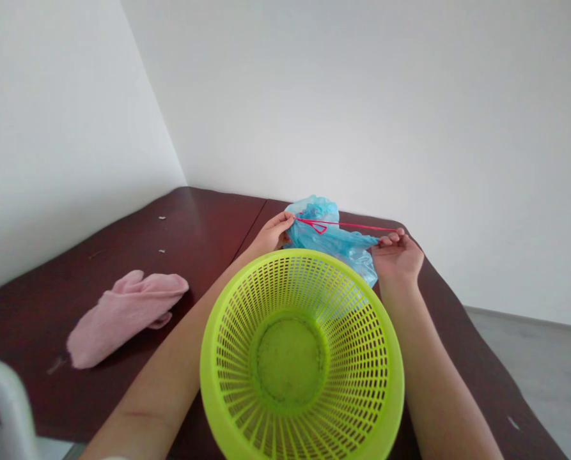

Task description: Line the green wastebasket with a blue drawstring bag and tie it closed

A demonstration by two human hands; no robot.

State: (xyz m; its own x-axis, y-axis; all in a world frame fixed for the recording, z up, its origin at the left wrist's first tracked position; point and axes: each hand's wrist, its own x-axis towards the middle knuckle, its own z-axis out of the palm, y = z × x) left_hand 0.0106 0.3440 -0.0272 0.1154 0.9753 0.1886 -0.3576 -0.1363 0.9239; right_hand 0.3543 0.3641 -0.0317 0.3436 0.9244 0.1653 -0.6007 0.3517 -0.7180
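Observation:
Behind the green basket, a crumpled blue plastic bag (328,239) lies on the table with a red drawstring (357,225) stretched across it. My left hand (276,231) is closed, pinching the red string and the bag's edge at the left. At the right, my right hand (398,252) is closed on the far end of the string, and a gathered blue corner of the bag also reaches its fingers. The string runs taut between both hands, with a small loop near the left one. Part of the bag is hidden by the basket rim.
A yellow-green perforated plastic basket (289,361) stands between my forearms at the front. To the left lies a folded pink cloth (126,313) on the dark red table (203,220). White walls meet behind the table. A white curved bar (7,396) shows at the lower left.

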